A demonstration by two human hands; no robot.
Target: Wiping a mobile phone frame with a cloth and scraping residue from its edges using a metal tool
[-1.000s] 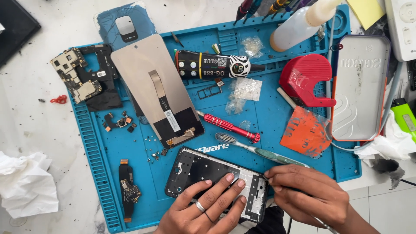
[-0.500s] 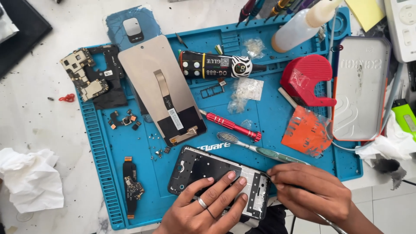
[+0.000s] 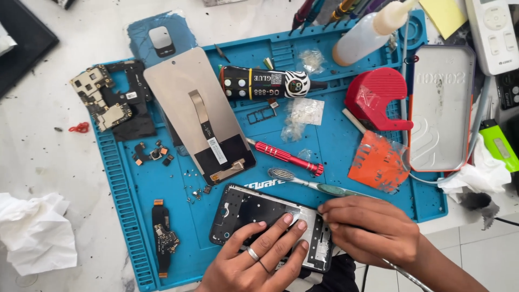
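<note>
An opened black phone frame (image 3: pixel 243 213) lies on the near part of a blue work mat (image 3: pixel 135 216). My left hand (image 3: pixel 259 259), with rings on two fingers, rests flat on the frame's middle, fingers spread and pressing it down. My right hand (image 3: pixel 370 227) is curled at the frame's right end. It grips a thin metal tool (image 3: pixel 400 273) whose shaft runs out behind the wrist; its tip is hidden under the fingers. Just beyond my right hand lies a toothbrush (image 3: pixel 303 181).
On the mat lie a screen panel (image 3: pixel 197 108) face down, a circuit board (image 3: pixel 105 100), a flex cable (image 3: pixel 162 235), a red screwdriver (image 3: pixel 286 157), a glue tube (image 3: pixel 259 84), a red tool (image 3: pixel 376 97) and an orange bag (image 3: pixel 378 159). A metal tin (image 3: pixel 440 108) sits right, crumpled tissue (image 3: pixel 32 232) left.
Both hands stay on the phone frame, with my right hand shifting slightly at its right end. The view has drifted a little; nothing else has moved.
</note>
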